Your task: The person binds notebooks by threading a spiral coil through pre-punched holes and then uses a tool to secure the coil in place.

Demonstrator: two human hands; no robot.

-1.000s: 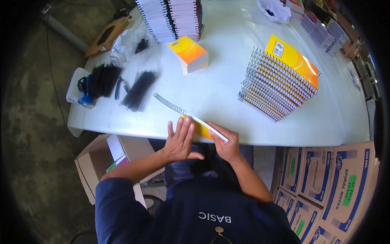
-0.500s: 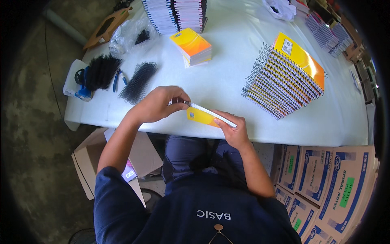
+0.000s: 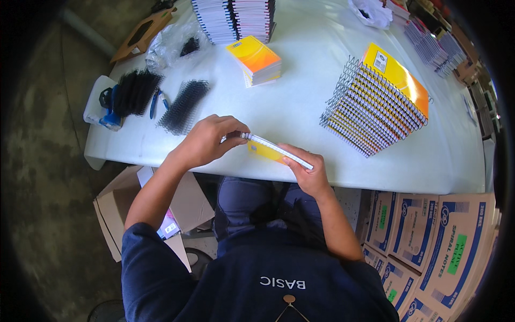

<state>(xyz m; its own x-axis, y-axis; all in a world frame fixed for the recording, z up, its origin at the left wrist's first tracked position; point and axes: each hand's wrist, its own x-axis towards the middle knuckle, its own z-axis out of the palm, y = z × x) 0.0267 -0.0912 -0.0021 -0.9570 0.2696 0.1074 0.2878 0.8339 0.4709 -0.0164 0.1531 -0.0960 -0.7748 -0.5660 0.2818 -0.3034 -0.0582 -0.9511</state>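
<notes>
A small notebook with a yellow-orange cover (image 3: 269,152) is tilted on edge over the near side of the table, its white page edges facing up. My right hand (image 3: 310,172) grips its right end, thumb on the near side. At its left end, the closed fingers of my left hand (image 3: 208,140) pinch a dark spiral coil (image 3: 234,134) against the punched edge; most of the coil is hidden in the hand. Beyond my left hand lies a bundle of black spiral coils (image 3: 183,107). A short stack of yellow-orange notebooks (image 3: 254,58) sits farther back.
On the right stands a tall stack of coil-bound notebooks (image 3: 375,102). Bound books (image 3: 234,20) rise at the back. Blue-handled pliers (image 3: 154,104), more black coils (image 3: 137,92) and a plastic bag (image 3: 170,49) lie at left. Cardboard boxes (image 3: 456,252) stand below right, an open carton (image 3: 185,206) below left.
My left fingers have shifted slightly at the notebook's left end, and the cover's angle has changed a little. The right hand keeps its grip.
</notes>
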